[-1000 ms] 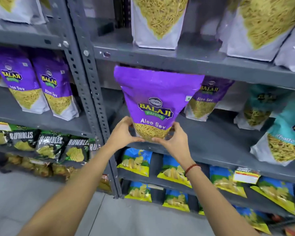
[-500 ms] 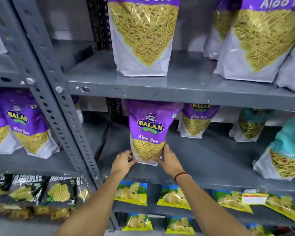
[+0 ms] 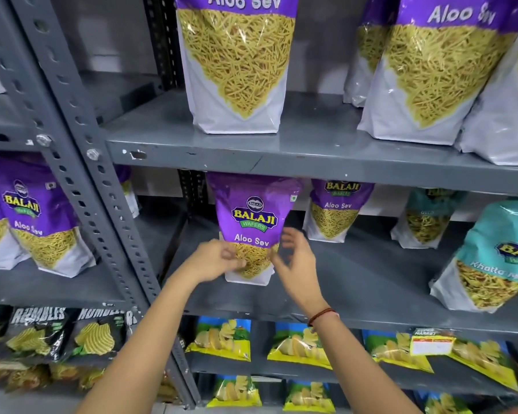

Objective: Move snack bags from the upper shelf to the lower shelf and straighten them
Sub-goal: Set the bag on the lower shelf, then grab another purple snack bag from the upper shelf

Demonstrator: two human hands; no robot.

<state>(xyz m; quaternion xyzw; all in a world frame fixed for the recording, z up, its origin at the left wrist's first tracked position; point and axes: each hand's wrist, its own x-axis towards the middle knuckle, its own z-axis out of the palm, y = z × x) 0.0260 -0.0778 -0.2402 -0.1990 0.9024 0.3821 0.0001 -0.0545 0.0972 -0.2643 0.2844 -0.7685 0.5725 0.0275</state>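
Note:
A purple Balaji Aloo Sev bag (image 3: 253, 216) stands upright on the lower grey shelf (image 3: 356, 282), its top just under the upper shelf (image 3: 311, 144). My left hand (image 3: 214, 259) has its fingers curled on the bag's lower left corner. My right hand (image 3: 296, 264) is blurred, with its fingers spread just off the bag's right edge, holding nothing. On the upper shelf stand larger Aloo Sev bags: one in the middle (image 3: 237, 64) and more at the right (image 3: 431, 70).
Behind and to the right on the lower shelf are another purple bag (image 3: 335, 210) and two teal bags (image 3: 425, 219) (image 3: 497, 258). A perforated grey post (image 3: 81, 162) divides off the left bay, which holds purple bags (image 3: 33, 216). Chip bags (image 3: 222, 339) fill the shelves below.
The bag went from held in front of the shelf to standing deeper on the lower shelf. My right hand has let go and opened; the view has tilted up.

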